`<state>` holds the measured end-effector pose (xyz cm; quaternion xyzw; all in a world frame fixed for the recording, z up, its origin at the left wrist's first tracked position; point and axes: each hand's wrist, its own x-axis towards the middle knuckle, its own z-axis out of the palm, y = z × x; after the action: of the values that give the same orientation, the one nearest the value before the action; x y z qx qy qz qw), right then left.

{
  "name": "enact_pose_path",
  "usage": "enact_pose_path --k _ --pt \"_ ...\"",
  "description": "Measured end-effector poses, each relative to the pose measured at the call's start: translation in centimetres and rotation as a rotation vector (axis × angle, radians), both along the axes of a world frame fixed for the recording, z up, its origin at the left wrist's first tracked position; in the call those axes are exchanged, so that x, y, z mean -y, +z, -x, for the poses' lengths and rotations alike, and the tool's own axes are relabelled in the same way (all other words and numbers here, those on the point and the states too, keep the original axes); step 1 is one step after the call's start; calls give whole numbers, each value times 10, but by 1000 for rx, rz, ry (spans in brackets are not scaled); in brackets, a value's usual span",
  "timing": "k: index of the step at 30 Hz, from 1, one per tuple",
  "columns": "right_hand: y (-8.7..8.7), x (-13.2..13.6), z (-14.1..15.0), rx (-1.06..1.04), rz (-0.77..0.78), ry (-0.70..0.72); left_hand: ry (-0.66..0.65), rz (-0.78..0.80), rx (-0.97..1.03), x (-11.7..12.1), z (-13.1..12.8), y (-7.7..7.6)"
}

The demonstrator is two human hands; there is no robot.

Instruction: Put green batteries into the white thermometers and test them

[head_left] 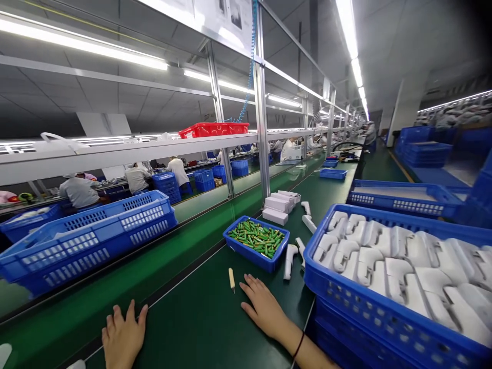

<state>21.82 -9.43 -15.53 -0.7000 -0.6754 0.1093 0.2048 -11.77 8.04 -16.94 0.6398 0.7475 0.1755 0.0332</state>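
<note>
My left hand (123, 333) lies palm down with its fingers spread, over the near edge of the bench beside the green belt. Nothing is in it. My right hand (263, 306) rests flat on the dark green bench top (196, 312), its fingers stretched out and holding nothing. Just left of its fingertips lies a small tool with a pale yellow handle and a thin metal tip (231, 279). Beyond that hand stands a blue tray (251, 251) full of small green battery-like cylinders. White angled plastic housings (290, 260) lie to the right of the tray.
At right, a large blue crate (357, 297) holds several white housings. White boxes (277, 210) are stacked behind the tray. Across the green belt (169, 261) sits a long blue crate (96, 236). A metal post (262, 128) carries a shelf with a red tray (213, 130). People work farther back.
</note>
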Motion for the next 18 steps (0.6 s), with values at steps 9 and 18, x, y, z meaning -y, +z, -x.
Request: enact_pose_path --k 9,18 --pt "-7 15 3 -11 -84 -9 -87 28 -53 33 6 -6" --pt "-7 36 1 -5 -90 -8 -116 -42 -62 30 19 -21"
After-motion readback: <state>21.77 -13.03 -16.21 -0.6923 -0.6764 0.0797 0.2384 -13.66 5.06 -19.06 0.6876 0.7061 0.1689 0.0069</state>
